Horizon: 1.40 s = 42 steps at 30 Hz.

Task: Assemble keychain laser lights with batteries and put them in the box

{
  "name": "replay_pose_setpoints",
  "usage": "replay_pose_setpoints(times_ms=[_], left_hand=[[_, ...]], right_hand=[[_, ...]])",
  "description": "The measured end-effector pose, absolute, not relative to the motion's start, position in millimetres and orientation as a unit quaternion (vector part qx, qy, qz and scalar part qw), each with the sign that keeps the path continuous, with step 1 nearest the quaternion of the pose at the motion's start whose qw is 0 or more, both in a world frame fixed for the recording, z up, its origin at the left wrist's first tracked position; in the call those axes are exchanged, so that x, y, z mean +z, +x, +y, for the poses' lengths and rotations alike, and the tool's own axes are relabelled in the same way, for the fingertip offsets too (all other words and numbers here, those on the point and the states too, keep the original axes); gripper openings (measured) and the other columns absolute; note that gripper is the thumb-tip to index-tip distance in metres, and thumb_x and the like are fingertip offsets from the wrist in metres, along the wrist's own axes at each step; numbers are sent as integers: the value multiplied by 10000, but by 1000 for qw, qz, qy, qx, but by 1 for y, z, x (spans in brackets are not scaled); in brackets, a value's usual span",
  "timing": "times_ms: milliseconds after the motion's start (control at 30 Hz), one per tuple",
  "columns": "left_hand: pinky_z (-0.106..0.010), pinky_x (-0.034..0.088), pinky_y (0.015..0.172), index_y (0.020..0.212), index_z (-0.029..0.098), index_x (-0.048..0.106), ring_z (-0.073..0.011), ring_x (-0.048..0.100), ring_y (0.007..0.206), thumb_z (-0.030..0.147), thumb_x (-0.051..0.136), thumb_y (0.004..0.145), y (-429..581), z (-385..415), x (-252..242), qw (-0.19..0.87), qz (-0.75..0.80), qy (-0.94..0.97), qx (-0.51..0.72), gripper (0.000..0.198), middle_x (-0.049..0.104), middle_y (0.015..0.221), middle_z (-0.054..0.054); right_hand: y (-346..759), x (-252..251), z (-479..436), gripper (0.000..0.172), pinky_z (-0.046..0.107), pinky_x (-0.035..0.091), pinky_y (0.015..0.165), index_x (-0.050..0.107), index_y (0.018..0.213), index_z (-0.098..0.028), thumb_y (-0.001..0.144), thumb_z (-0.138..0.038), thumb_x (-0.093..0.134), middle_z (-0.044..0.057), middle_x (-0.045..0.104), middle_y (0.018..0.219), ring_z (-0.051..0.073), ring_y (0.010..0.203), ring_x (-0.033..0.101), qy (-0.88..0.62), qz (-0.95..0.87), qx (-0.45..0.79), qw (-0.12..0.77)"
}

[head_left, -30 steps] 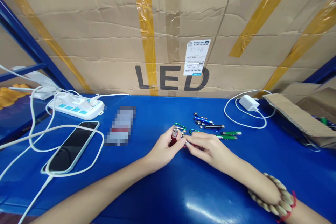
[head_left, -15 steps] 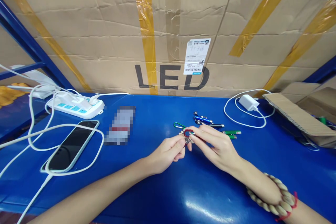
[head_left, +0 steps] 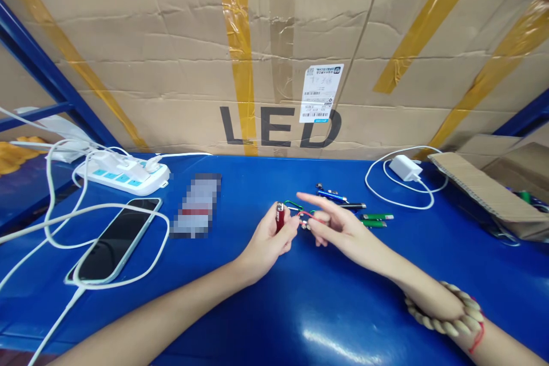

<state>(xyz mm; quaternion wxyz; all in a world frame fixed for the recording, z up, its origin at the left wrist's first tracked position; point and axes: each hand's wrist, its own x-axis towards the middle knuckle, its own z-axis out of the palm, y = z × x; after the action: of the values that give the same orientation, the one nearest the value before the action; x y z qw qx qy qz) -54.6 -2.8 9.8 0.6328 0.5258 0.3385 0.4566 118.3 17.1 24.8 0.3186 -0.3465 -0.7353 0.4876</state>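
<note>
Left hand, closed around red cylinder. Right of cylinder: red loop; right hand (grip unclear); green clip.

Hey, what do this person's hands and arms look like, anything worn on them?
The left hand has no glove, sleeve or bracelet showing. The right hand is also gloveless and sleeveless; its wrist wears a bracelet of chunky beige beads, with a thin red cord at it.
</note>
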Motion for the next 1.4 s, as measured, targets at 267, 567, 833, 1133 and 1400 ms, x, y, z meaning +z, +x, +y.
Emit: replay_pose_setpoints(times_ms=[267,567,833,1133,1400], left_hand=[[-178,277,460,704,210,307,-58,298,488,346,555,863,-55,-3,2,595,352,542,478,324,313,582,101],[-211,257,486,720,205,330,-73,306,516,277,485,916,-58,-7,0,582,343,581,454,260,337,602,85],[-203,221,465,740,213,314,-67,246,504,397,526,888,-58,-7,6,603,330,584,432,318,301,625,88],[-205,202,427,761,192,393,-74,248,477,579,460,856,-60,-12,10,659,302,611,318,404,343,574,78],[-204,195,418,770,185,408,-67,222,461,619,465,831,-59,-12,6,667,296,605,318,442,309,560,89]], right_hand=[[117,20,12,351,302,492,839,522,1279,-229,940,-280,445,67,633,1053,170,933,601,-315,-869,278,260],[117,23,9,270,288,507,652,636,1018,-140,948,-252,401,75,643,791,170,682,607,-306,-907,156,244],[119,25,9,296,260,510,629,623,1028,-116,968,-243,363,77,628,802,154,684,600,-285,-903,100,305],[121,22,7,317,261,541,748,527,1250,-184,956,-194,412,78,654,1006,156,842,632,-273,-868,60,410],[117,22,4,313,253,534,688,514,1253,-182,965,-192,393,78,639,985,147,815,611,-248,-883,99,385]])
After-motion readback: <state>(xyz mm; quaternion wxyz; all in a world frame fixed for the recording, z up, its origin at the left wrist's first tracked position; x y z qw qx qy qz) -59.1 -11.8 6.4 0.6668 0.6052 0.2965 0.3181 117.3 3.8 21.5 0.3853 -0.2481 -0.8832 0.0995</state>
